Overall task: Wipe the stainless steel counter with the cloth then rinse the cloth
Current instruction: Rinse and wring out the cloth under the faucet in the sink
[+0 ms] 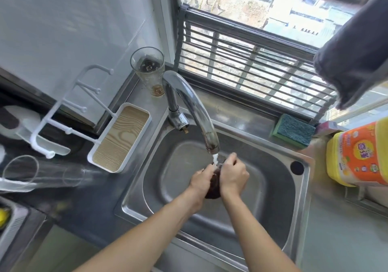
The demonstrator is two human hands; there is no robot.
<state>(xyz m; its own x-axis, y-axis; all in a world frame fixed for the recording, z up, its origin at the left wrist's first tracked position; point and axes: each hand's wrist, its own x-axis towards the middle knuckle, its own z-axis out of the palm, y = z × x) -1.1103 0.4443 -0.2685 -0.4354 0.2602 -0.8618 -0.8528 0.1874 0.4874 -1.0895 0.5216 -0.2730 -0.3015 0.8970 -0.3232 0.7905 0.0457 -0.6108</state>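
Over the stainless steel sink [270,187], both my hands squeeze a dark brown cloth [213,185] between them. My left hand [200,180] grips its left side, and my right hand [233,176] grips its right side and top. Water runs from the chrome faucet [195,108] onto the top of the cloth and my fingers. Most of the cloth is hidden between my palms. The steel counter [336,240] surrounds the sink.
A green sponge [292,130] lies behind the sink. A yellow detergent bottle [359,156] stands at right, under a hanging grey towel [354,57]. A glass [150,72] stands behind the faucet. At left are a white rack with a wooden tray [120,137] and a lying glass [42,173].
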